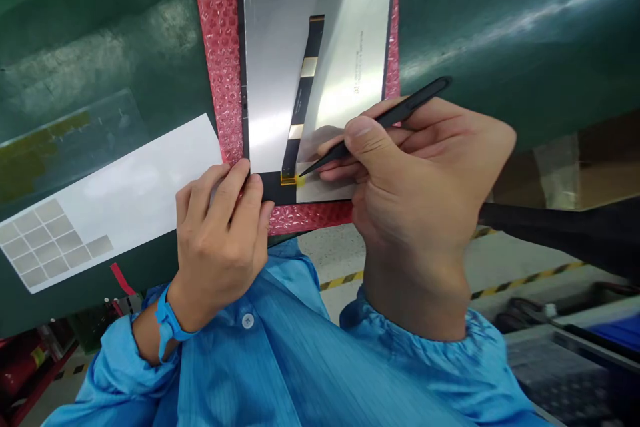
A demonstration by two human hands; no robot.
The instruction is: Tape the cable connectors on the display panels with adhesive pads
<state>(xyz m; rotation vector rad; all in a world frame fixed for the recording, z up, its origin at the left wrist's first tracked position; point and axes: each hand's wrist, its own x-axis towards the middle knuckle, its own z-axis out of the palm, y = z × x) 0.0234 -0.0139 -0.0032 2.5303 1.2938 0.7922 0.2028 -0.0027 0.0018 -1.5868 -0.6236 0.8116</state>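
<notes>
A tablet display panel (273,73) lies with its silvery back up on pink bubble wrap (217,47). Along it runs a dark flat ribbon cable (301,97), its lower end at an orange-edged connector area by the black strip. My right hand (415,180) is closed around black tweezers (417,100), whose tip meets a small yellow piece of tape (300,181) beside the cable's lower end. Whether the tips grip the tape I cannot tell. My left hand (223,227) rests over the panel's lower left corner, fingers stretched out and slightly apart.
A white sheet (145,180) with several grey square stickers (49,251) lies left on the green mat (475,27). Near it are a clear plastic film (95,123) and a red strip (122,279). The table's front edge runs below the panel; striped floor tape (530,280) shows beyond.
</notes>
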